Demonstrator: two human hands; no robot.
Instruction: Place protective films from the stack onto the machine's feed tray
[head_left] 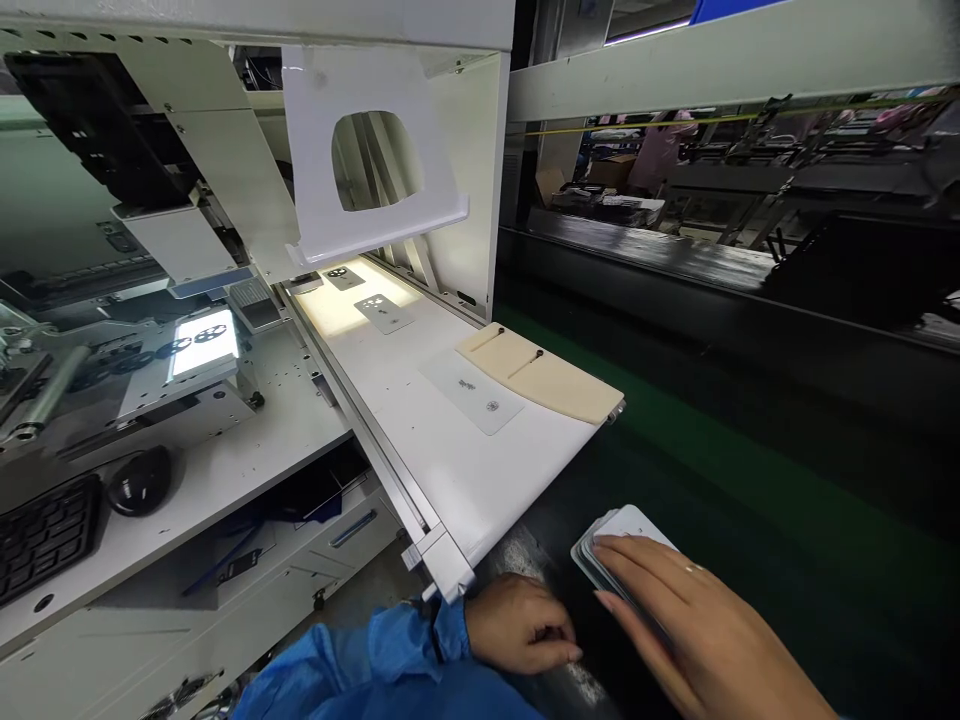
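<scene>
My right hand (694,620) reaches in from the lower right and grips a stack of thin white plates with rounded corners (628,522); its fingers lie across the top and side. Close by, my left hand (519,624), in a blue sleeve, is curled closed near the conveyor's front end, and nothing shows in it. On the white conveyor belt (420,440) lies a translucent rounded plate (471,392) with small grey marks. Farther in, a second plate (384,313) and a third, darker one (345,277) sit by a lit patch. The plates' exact kind is unclear.
A cream guide board (544,372) with two slots borders the belt's right side. Over the belt stands a white machine hood (375,230). To the left are a black mouse (140,481), a keyboard (49,535) and a lit panel (204,342). A dark green surface (750,470) stretches rightward.
</scene>
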